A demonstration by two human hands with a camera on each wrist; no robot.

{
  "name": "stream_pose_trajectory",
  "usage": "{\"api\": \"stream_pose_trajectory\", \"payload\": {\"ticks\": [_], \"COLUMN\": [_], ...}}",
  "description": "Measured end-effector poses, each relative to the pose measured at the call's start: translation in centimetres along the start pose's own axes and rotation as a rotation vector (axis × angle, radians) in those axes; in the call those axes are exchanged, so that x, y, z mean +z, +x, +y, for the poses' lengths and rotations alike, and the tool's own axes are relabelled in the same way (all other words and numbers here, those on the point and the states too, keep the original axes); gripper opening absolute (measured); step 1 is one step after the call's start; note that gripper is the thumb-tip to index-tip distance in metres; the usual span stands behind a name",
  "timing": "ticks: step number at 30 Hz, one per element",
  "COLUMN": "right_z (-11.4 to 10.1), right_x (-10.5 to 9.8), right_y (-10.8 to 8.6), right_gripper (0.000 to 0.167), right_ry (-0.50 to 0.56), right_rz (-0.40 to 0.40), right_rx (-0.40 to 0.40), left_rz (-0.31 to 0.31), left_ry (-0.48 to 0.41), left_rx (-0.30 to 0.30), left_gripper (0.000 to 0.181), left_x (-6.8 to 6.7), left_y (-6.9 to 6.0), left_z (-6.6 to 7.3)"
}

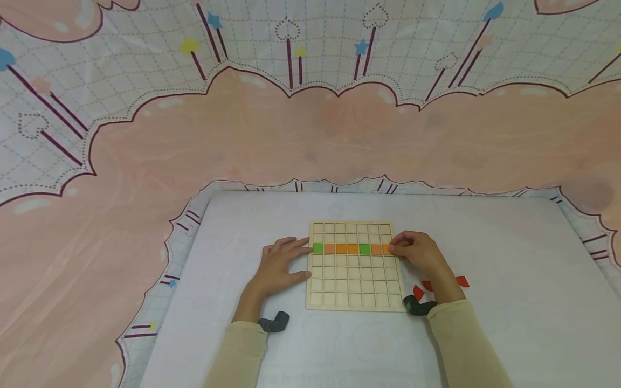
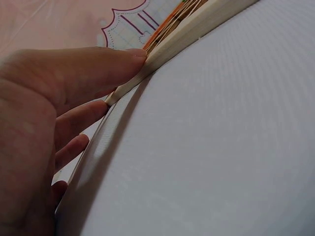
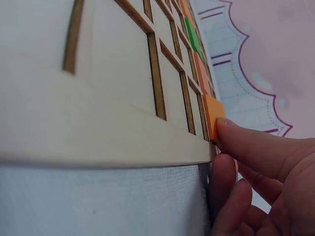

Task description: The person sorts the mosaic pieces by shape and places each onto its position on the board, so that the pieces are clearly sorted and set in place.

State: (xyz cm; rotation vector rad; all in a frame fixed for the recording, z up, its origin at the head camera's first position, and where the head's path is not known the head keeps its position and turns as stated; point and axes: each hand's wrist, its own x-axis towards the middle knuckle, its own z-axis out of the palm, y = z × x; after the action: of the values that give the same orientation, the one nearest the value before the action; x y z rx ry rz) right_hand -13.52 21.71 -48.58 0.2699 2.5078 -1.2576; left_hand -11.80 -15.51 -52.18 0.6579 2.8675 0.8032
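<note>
A pale wooden grid board (image 1: 354, 286) lies flat on the white table. One row across it holds colored square tiles: green tiles (image 1: 365, 249) and several orange ones in lighter and darker shades (image 1: 342, 249). My left hand (image 1: 277, 270) is spread at the board's left side, its fingertips and thumb touching the edge. At the right end of the row, my right hand (image 1: 419, 253) pinches an orange tile (image 3: 213, 112). That tile sits in the last square, standing a little above the frame in the right wrist view. The fingers beyond its thumb are partly hidden.
Red pieces (image 1: 419, 292) lie right of the board, some partly hidden by the right forearm. A dark wrist device (image 1: 275, 322) is on the left wrist, and another (image 1: 418, 306) on the right. A patterned pink and white cloth (image 1: 310, 134) hangs behind the table.
</note>
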Motion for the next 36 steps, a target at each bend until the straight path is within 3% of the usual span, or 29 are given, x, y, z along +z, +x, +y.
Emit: {"api": "stream_pose_trajectory", "payload": {"ticks": [20,36], "right_z": [0.2,0.36], "right_x": [-0.17,-0.14], "right_y": [0.19,0.26], "right_gripper": [0.034,0.033], "right_ry": [-0.021,-0.047], "right_rz": [-0.028,-0.03], "right_rx": [-0.009,-0.006], "left_rz": [-0.007,-0.007], "left_ry": [0.013,0.012], "left_rx": [-0.014,-0.011], "left_gripper": [0.061,0.061], "left_x": [0.11,0.19], "left_y": [0.09,0.07], "left_z": [-0.01,-0.14]}}
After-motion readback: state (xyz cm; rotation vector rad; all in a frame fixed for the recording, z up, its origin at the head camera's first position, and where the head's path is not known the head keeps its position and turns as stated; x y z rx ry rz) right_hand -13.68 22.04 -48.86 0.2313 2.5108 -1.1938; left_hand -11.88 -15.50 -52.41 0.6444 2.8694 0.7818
